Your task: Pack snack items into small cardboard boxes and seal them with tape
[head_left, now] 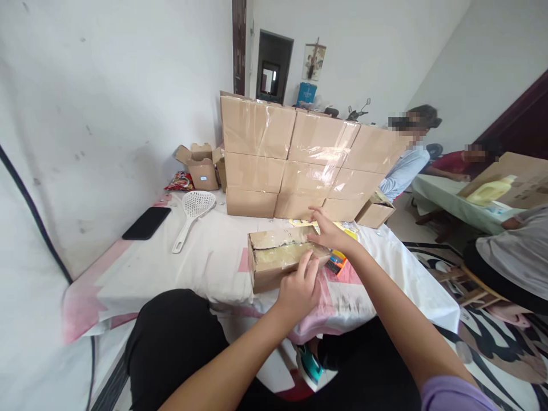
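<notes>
Currently, one carton (274,275) is lying on the bench (226,251) before nine stacked boxes (257,171); I'm resting my left hand (299,288) on it, grip unclear, and holding my right hand (330,230), fingers parted, at its far corner.

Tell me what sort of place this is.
Probably a household room used as a workspace: a hanging picture, a cloth-covered table and what look like handlebars behind the stacked boxes.

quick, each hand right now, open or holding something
Left hand: fingers bent at the near edge of the small box; whether it grips cannot be told.
Right hand: open, fingers spread at the small box's far right corner.
</notes>
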Demonstrator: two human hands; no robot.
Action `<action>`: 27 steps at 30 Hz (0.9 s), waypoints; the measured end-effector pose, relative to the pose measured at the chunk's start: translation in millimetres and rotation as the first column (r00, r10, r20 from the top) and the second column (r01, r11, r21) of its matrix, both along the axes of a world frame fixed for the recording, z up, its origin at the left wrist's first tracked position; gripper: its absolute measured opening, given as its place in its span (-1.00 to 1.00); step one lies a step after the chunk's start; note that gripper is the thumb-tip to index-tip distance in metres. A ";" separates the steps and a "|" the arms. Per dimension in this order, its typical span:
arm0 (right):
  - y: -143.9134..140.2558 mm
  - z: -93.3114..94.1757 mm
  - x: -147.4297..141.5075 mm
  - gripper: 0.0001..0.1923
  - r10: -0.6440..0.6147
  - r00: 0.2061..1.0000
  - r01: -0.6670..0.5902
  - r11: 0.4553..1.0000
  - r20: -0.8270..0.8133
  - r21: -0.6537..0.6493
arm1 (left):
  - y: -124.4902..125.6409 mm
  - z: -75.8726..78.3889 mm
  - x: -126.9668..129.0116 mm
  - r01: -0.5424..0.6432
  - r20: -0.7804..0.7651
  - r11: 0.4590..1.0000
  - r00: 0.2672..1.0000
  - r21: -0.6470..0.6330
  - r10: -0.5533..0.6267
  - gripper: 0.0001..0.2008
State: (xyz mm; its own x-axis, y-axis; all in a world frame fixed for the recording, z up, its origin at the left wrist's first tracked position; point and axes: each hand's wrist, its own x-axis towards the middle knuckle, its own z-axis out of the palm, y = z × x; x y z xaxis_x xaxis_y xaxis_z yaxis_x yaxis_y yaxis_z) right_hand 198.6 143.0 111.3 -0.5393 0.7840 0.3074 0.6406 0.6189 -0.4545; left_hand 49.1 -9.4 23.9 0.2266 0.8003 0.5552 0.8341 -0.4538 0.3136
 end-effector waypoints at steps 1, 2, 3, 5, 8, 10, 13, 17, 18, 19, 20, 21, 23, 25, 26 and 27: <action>0.6 -3.2 -0.3 -0.54 -0.066 0.998 0.066 0.997 -0.001 0.045 | -0.2 0.5 -0.1 -0.004 -0.003 1.000 1.000 0.003 0.004 -0.49; 1.1 -5.9 -0.2 -0.41 -0.132 0.991 0.132 0.987 -0.004 0.088 | -0.7 0.9 -0.2 -0.006 -0.002 1.000 1.000 0.007 0.006 -0.50; 1.7 -7.9 0.8 -0.32 -0.190 0.982 0.189 0.974 -0.010 0.125 | -1.6 1.1 -0.4 -0.006 0.002 1.000 1.000 0.009 0.006 -0.51; 3.6 -10.0 8.1 -0.35 -0.258 0.964 0.264 0.947 -0.059 0.184 | -4.1 0.8 -1.1 -0.002 0.010 1.000 1.000 0.011 0.002 -0.51; 8.2 -11.2 39.4 -0.56 -0.375 0.885 0.439 0.870 -0.277 0.224 | -8.7 -0.3 -3.7 0.015 -0.001 1.000 1.000 0.021 -0.015 -0.52; 10.7 -13.6 74.2 -0.67 -0.489 0.771 0.592 0.786 -0.408 0.178 | -10.6 0.6 -7.1 0.030 -0.002 0.999 1.000 0.034 -0.030 -0.53; 11.0 -24.2 134.9 -0.71 -0.631 0.613 0.744 0.663 -0.475 0.080 | -11.5 7.5 -15.2 0.032 0.024 0.998 0.999 0.048 -0.033 -0.58; 16.6 -51.2 201.2 -0.74 -0.748 0.487 0.834 0.551 -0.451 -0.013 | -14.1 23.0 -28.8 0.047 0.015 0.995 0.999 0.089 -0.049 -0.66; 21.8 -58.7 213.0 -0.75 -0.766 0.476 0.842 0.539 -0.431 -0.028 | -15.1 26.0 -32.0 0.061 0.003 0.992 0.998 0.109 -0.062 -0.68; 28.9 -66.1 222.9 -0.76 -0.781 0.473 0.845 0.533 -0.408 -0.041 | -15.8 28.0 -34.7 0.075 -0.007 0.988 0.997 0.132 -0.075 -0.70; 37.7 -73.3 230.8 -0.76 -0.789 0.478 0.843 0.535 -0.385 -0.050 | -16.2 28.9 -37.1 0.088 -0.018 0.984 0.996 0.155 -0.086 -0.71; 47.7 -80.0 237.0 -0.75 -0.792 0.492 0.837 0.545 -0.362 -0.053 | -16.0 28.7 -38.9 0.097 -0.030 0.979 0.995 0.180 -0.093 -0.72; 68.8 -92.7 243.5 -0.72 -0.777 0.540 0.812 0.582 -0.323 -0.043 | -14.3 25.3 -41.0 0.107 -0.063 0.968 0.993 0.227 -0.095 -0.72; 87.1 -105.1 242.7 -0.67 -0.743 0.604 0.773 0.634 -0.288 -0.015 | -12.1 20.3 -41.3 0.114 -0.101 0.958 0.991 0.262 -0.091 -0.70; 93.8 -111.3 239.8 -0.64 -0.720 0.640 0.747 0.665 -0.266 -0.001 | -11.4 18.0 -40.8 0.116 -0.113 0.955 0.990 0.273 -0.087 -0.70; 98.8 -117.3 235.7 -0.62 -0.696 0.677 0.719 0.695 -0.239 0.010 | -11.0 16.1 -39.9 0.112 -0.119 0.955 0.989 0.276 -0.082 -0.70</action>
State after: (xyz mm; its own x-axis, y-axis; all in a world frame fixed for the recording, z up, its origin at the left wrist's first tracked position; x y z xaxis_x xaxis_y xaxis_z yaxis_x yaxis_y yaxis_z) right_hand 434.4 241.8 -6.1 0.2475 0.8658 0.4349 0.8060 0.0651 -0.5884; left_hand 9.2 -20.4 40.1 0.3648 0.5866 0.7231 0.8031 -0.5911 0.0744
